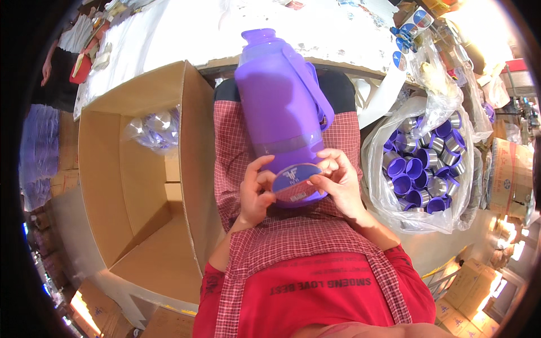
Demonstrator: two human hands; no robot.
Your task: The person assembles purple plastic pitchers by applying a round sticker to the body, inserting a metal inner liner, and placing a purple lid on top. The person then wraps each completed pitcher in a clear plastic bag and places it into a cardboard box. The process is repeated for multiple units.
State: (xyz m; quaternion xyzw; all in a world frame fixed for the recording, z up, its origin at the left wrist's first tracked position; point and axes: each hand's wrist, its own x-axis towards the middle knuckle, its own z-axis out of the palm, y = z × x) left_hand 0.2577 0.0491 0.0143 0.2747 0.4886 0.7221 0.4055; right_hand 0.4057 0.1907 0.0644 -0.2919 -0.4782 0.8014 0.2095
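A purple vacuum flask (276, 110) with a side handle lies across my lap, its spouted top against the table edge and its base toward me. Over its lower end I hold an oval label sticker (295, 179), blue above and see-through or reddish below. My left hand (255, 194) pinches the label's left edge. At the other edge, the thumb and fingers of my right hand (341, 185) are closed on it. Whether the label touches the flask I cannot tell.
On my left stands an open cardboard box (132, 186) with plastic-wrapped items inside. A clear bag (372, 169) of purple-and-steel cups sits at my right. Ahead is a white table (332, 34), with a label roll (421, 18) at its right. A person (59, 73) stands far left.
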